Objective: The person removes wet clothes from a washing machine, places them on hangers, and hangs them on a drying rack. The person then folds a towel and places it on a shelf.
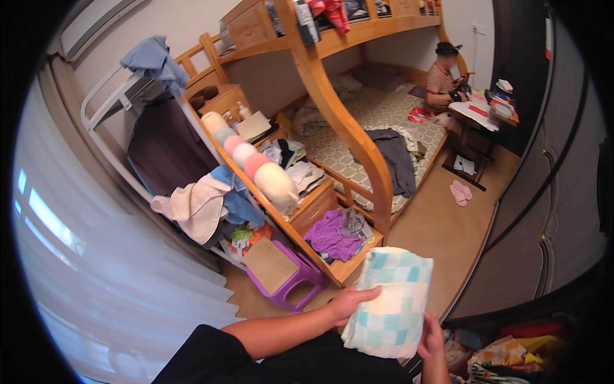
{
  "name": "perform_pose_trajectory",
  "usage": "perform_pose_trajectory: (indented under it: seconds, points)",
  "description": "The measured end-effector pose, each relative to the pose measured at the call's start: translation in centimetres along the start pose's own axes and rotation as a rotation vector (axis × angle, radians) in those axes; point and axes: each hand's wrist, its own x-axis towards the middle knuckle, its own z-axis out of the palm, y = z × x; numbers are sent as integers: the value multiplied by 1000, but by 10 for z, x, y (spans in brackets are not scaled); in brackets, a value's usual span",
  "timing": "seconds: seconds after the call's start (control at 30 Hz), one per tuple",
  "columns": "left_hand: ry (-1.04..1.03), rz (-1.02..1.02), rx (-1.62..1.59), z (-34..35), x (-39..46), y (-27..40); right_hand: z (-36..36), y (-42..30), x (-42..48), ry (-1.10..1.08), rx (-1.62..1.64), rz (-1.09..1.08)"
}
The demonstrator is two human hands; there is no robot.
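Held up in front of my body is a folded cloth [395, 300] with teal and white checks. My left hand [349, 303] grips its left edge, the thumb lying across the front and the fingers hidden behind. Against the lower right edge rests my right hand [431, 336], its fingers partly behind the fabric. Below the right hand, a heap of colourful clothes [508, 357] lies at the bottom right.
A wooden bunk bed [352, 125] has clothes-covered drawer steps [314, 201]. Beside them stands a purple stool [297, 276]. A clothes-hung rack [103, 132] is at left, a dark wardrobe [523, 230] at right. A person [439, 81] sits at a small desk [475, 115].
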Motion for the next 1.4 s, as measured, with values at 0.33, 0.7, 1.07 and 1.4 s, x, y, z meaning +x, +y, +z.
perform_pose_trajectory:
  seconds: [0.33, 0.7, 1.07, 1.4]
  points:
    - [156, 366, -203, -82, -78, 27, 122, 49, 133, -152, -797, -92]
    - [-56, 322, -222, -169, -87, 123, 176, 89, 200, -250, -425, 124]
    - [117, 526, -479, -185, -41, 167, 193, 87, 250, -241, -58, 279]
    - [443, 822, -370, -162, 8, 212, 244, 46, 393, -417, 262, 549]
